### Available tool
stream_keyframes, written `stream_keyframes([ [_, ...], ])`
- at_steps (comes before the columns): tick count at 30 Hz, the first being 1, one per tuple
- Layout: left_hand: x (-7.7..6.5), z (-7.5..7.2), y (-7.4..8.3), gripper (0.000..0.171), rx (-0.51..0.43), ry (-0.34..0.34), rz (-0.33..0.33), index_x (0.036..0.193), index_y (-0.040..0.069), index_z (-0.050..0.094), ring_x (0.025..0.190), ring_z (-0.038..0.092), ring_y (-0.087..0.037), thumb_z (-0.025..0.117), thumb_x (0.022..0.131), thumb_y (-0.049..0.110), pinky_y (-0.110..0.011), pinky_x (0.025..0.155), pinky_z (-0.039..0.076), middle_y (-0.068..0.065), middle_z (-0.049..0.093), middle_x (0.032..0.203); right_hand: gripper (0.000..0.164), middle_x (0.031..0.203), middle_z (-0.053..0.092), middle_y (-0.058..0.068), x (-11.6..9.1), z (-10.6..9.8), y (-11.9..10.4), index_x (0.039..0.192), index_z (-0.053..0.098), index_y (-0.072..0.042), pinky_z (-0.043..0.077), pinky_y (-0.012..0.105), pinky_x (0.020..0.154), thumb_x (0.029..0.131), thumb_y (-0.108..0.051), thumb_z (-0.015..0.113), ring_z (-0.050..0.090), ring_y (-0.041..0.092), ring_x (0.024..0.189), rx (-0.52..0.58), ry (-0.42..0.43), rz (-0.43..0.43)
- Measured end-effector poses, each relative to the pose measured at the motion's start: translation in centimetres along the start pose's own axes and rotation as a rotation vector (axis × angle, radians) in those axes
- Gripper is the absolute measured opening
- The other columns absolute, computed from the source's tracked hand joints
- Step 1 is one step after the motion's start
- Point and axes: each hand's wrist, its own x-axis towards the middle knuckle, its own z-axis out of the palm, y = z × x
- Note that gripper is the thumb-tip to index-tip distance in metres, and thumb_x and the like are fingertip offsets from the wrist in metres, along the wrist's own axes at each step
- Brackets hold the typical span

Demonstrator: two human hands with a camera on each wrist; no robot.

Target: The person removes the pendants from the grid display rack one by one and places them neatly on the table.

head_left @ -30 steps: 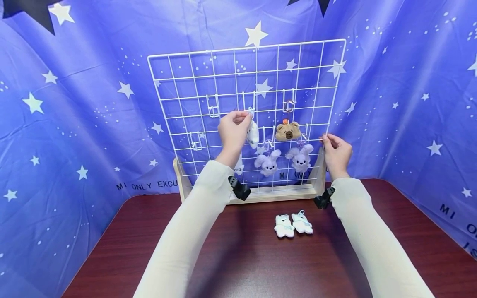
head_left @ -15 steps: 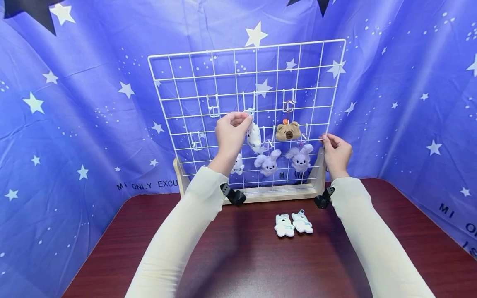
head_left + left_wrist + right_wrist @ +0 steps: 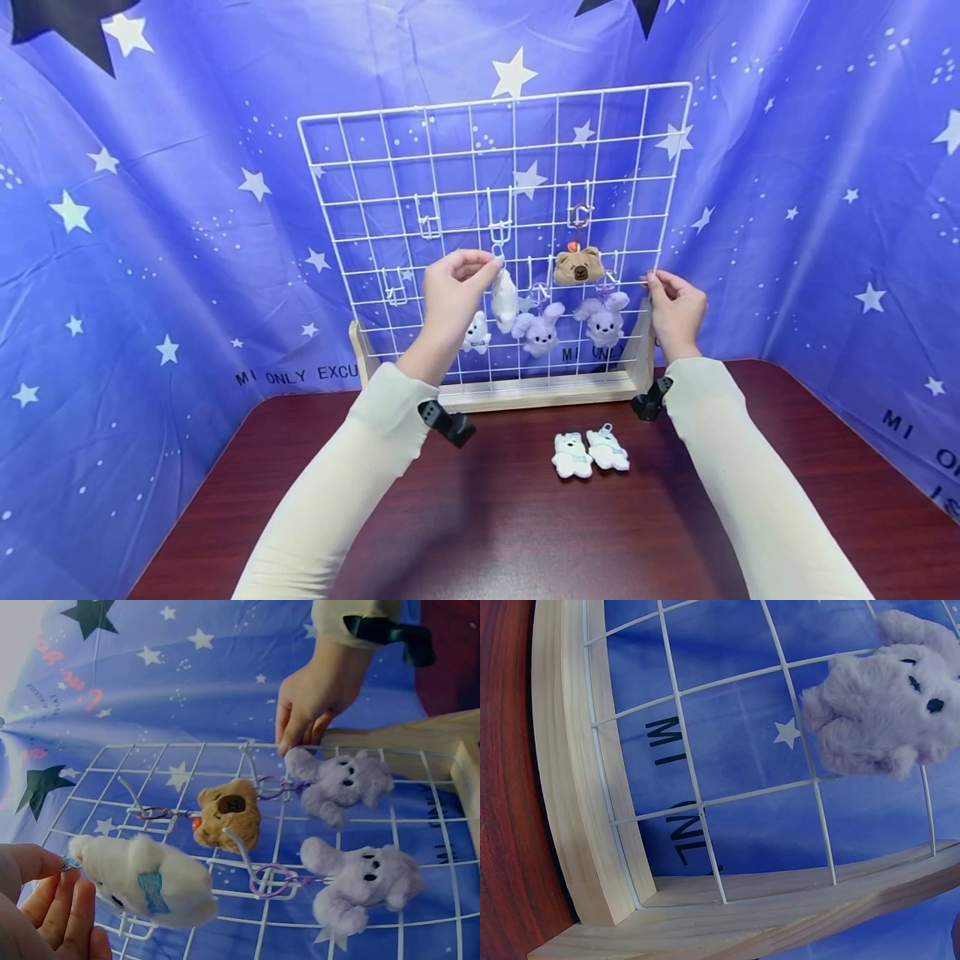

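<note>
My left hand (image 3: 455,293) pinches the pale blue ring at the top of a white plush bear keychain (image 3: 505,302), which hangs just below a wire hook (image 3: 500,231). In the left wrist view the bear (image 3: 146,879) wears a blue bow and lies close over the white wire grid (image 3: 225,930). My right hand (image 3: 678,310) grips the grid's right edge between thumb and fingers, above the wooden upright. Beside the held bear hang a brown capybara-like plush (image 3: 579,266) and two lilac rabbit plushes, one left (image 3: 542,329) and one right (image 3: 603,321).
Another white plush (image 3: 476,333) hangs on the grid, partly behind the left hand. Two bare hooks stick out at the left, an upper hook (image 3: 428,223) and a lower hook (image 3: 395,292). Two white bear keychains (image 3: 572,456) lie on the dark red table (image 3: 525,542).
My left hand has moved down and slightly left, bringing the white bear keychain off its hook and below it. The right hand has kept its hold on the grid edge.
</note>
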Motion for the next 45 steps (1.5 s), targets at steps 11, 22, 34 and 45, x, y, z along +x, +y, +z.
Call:
stream_keyframes([
  [11, -3.6, -1.4, -2.2, 0.011, -0.074, -0.083, -0.058, 0.087, -0.001, 0.068, 0.067, 0.061, -0.011, 0.072, 0.081, 0.007, -0.019, 0.058, 0.042, 0.006, 0.066, 0.068, 0.028, 0.102, 0.07, 0.014, -0.4, -0.1, -0.1, 0.108, 0.069, 0.0, 0.048, 0.01, 0.074, 0.091, -0.021, 0.064, 0.058, -0.013, 0.069, -0.016, -0.01, 0.025],
  [22, -7.0, -2.4, -5.1, 0.013, -0.073, -0.084, -0.123, 0.089, -0.005, 0.067, 0.068, 0.061, -0.006, 0.071, 0.08, 0.004, -0.02, 0.066, 0.048, 0.005, 0.065, 0.07, 0.027, 0.097, 0.072, 0.009, -0.4, 0.0, 0.2, 0.107, 0.069, 0.001, 0.047, 0.009, 0.072, 0.09, -0.02, 0.064, 0.058, -0.013, 0.068, -0.008, -0.002, 0.0],
  [34, -11.0, -2.9, -9.9, 0.015, -0.074, -0.102, -0.184, 0.09, -0.01, 0.065, 0.07, 0.06, -0.004, 0.07, 0.08, 0.001, -0.018, 0.065, 0.049, -0.002, 0.068, 0.076, 0.027, 0.095, 0.073, 0.006, -0.2, 0.0, -0.1, 0.106, 0.069, 0.002, 0.047, 0.01, 0.072, 0.09, -0.019, 0.064, 0.058, -0.013, 0.068, 0.007, 0.002, 0.002],
  [45, -14.3, -3.1, -13.3, 0.015, -0.022, -0.146, -0.287, 0.089, -0.008, 0.066, 0.068, 0.058, -0.005, 0.071, 0.079, 0.004, -0.017, 0.062, 0.046, -0.005, 0.067, 0.075, 0.028, 0.1, 0.071, 0.014, -0.2, -0.1, -0.3, 0.107, 0.069, 0.001, 0.046, 0.009, 0.072, 0.091, -0.021, 0.063, 0.057, -0.014, 0.069, -0.02, -0.007, -0.001],
])
